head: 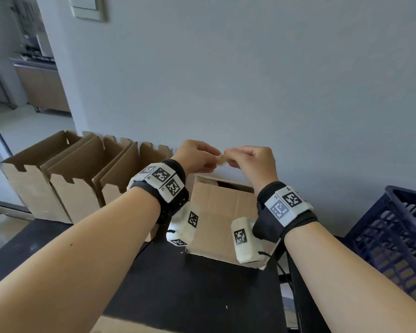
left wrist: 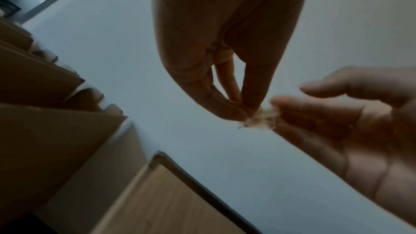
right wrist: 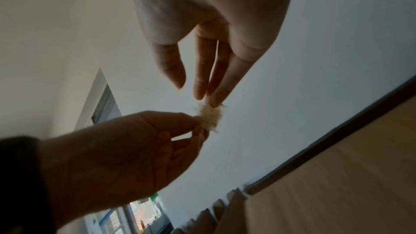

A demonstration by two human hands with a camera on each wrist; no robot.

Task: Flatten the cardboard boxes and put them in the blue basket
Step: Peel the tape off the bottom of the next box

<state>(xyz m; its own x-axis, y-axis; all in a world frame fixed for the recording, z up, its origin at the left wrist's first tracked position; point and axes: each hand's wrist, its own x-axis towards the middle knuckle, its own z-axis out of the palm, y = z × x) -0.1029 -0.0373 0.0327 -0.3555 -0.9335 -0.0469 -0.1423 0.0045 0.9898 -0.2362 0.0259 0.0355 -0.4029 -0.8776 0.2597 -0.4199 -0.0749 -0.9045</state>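
A small pale scrap, fibrous and frayed at its edges, is pinched between both hands above the cardboard box; whether it is torn tape or paper cannot be told. It is gripped by the left hand between thumb and fingertips, and by the right hand between thumb and first fingers, the remaining fingers being loosely curled. In the left wrist view the scrap is blurred and both hands are darkened against the pale wall.

The cardboard box stands on the dark worktop directly below the hands, its top slightly open so that a dark gap is seen; its lower front is partly hidden by the wrist-worn camera units. To the left of this box, a row of open-topped cardboard boxes with notched rims is lined against the wall, the nearest one partly covered by the left forearm. To the right of the box, the blue basket is cut off by the picture's edge.

No brand name can be read; only square black-and-white coded markers are seen on the wristbands, and their small printed characters are too tiny to be made out.
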